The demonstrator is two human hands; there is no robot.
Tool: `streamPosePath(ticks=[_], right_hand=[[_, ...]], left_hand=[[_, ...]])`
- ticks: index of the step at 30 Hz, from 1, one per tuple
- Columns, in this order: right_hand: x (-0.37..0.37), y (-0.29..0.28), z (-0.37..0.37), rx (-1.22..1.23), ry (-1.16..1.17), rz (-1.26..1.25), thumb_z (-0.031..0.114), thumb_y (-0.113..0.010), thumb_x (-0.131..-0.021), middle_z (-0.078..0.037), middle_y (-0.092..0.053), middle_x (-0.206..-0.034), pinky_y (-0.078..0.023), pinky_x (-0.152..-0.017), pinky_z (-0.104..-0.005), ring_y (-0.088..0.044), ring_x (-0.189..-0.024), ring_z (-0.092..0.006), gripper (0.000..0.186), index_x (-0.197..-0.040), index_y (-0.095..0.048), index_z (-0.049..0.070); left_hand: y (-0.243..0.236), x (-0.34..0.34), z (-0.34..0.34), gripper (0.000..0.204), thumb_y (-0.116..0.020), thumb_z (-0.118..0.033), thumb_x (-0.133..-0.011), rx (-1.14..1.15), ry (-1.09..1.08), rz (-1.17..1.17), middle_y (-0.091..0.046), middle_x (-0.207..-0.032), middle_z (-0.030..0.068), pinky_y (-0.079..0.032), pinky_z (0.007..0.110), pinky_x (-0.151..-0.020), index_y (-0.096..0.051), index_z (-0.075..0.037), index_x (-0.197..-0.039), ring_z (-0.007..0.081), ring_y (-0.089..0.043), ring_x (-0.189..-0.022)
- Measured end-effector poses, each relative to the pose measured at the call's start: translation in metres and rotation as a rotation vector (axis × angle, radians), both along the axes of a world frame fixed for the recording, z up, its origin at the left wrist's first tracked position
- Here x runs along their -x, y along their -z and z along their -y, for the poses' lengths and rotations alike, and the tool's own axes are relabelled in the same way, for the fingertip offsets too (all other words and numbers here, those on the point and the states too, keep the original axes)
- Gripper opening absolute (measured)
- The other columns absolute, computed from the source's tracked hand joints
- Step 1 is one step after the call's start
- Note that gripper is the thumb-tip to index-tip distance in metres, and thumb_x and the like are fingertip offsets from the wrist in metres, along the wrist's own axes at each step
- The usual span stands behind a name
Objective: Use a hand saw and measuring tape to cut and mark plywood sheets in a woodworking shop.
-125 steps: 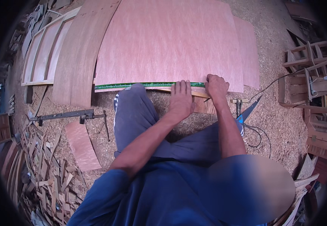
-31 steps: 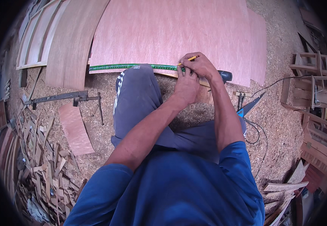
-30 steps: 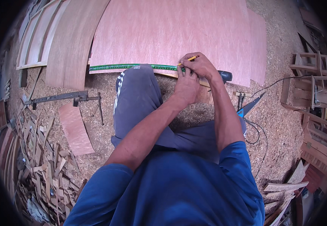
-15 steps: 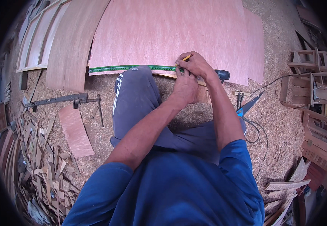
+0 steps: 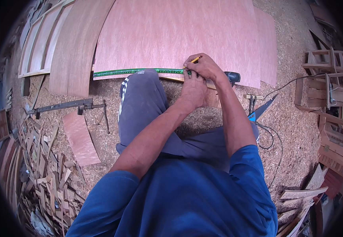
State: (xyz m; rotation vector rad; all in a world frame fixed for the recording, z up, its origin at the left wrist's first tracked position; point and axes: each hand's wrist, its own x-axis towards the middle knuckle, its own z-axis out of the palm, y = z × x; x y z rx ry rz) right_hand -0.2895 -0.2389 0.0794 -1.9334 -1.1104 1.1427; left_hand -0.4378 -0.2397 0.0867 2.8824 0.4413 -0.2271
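A large pinkish plywood sheet [image 5: 171, 35] lies in front of me. Along its near edge stretches the green blade of a tape measure [image 5: 116, 72], passing by my raised left knee. The tape's dark case sits at the right end, past my hands. My left hand [image 5: 194, 91] grips the tape and the sheet's edge, fingertips on top and thumb hidden. Just above it, my right hand [image 5: 206, 68] pinches a yellow pencil [image 5: 196, 60], its point down by the tape close to my left fingertips.
Left of me lie a bar clamp [image 5: 61, 106], a small plywood offcut [image 5: 81, 138] and a heap of wood scraps [image 5: 49, 177]. A handsaw [image 5: 264, 108] with a blue handle and a dark cable [image 5: 286, 85] are at right. Wooden frames [image 5: 329, 87] stand farther right. Shavings cover the floor.
Hardly anything differs. My right hand and the pencil have shifted very slightly by the tape; my left hand keeps its place at the sheet's edge.
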Motion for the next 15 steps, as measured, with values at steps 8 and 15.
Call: streamPosePath(ticks=[8, 15], right_hand=[[-0.0004, 0.0009, -0.0023, 0.0, 0.005, -0.007, 0.033, -0.072, -0.09, -0.015, -0.076, -0.086, -0.055, -0.073, -0.0364, -0.069, -0.075, -0.0238, 0.03, -0.098, -0.08, 0.006], [-0.0051, 0.0036, -0.0041, 0.013, -0.009, -0.017, 0.031, -0.072, -0.087, -0.015, -0.075, -0.085, -0.056, -0.072, -0.0373, -0.069, -0.074, -0.0242, 0.028, -0.097, -0.08, 0.005]], left_hand=[[-0.0053, 0.0, 0.0003, 0.081, -0.072, -0.032, -0.075, 0.043, -0.016, -0.014, -0.04, -0.154, 0.0289, -0.026, 0.07, -0.12, -0.052, 0.007, -0.145, 0.0509, -0.03, -0.148], [-0.0072, -0.0017, 0.0009, 0.081, -0.071, -0.029, -0.076, 0.038, -0.022, -0.024, -0.039, -0.154, 0.0299, -0.027, 0.071, -0.119, -0.051, 0.008, -0.145, 0.0522, -0.029, -0.149]])
